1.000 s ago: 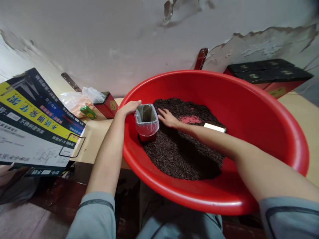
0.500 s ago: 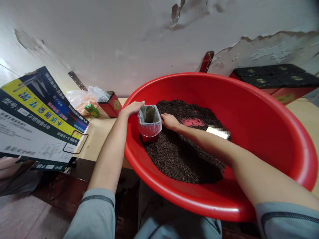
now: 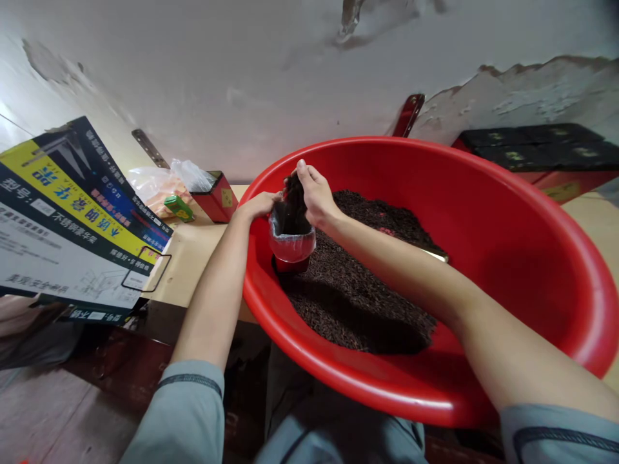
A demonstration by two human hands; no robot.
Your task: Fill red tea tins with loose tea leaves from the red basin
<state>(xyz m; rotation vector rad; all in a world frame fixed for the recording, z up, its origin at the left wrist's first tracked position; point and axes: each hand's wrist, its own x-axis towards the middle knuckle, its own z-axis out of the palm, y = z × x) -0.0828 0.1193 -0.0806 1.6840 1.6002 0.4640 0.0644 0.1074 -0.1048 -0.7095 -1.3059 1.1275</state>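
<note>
A large red plastic basin [image 3: 507,238] holds a heap of dark, loose tea leaves [image 3: 358,290]. At its left side stands a small red tin [image 3: 291,265], with a clear plastic bag [image 3: 293,246] lining it and folded over its rim. My left hand [image 3: 260,205] is closed at the bag's left upper edge; its fingertips are partly hidden. Over the opening, my right hand [image 3: 316,194] is cupped around a handful of dark tea leaves [image 3: 293,200], which spill down into the bag.
A pale flat object [image 3: 435,255] lies on the heap, partly behind my right forearm. Left of the basin are a bag-lined red tin [image 3: 220,198], a green box [image 3: 178,209] and a printed carton [image 3: 82,232]. Several black-lidded red boxes [image 3: 541,154] stand right, by the wall.
My right hand has risen from the heap beside the tin to above its opening, bringing a handful of tea leaves. My left hand stays at the bag's edge.
</note>
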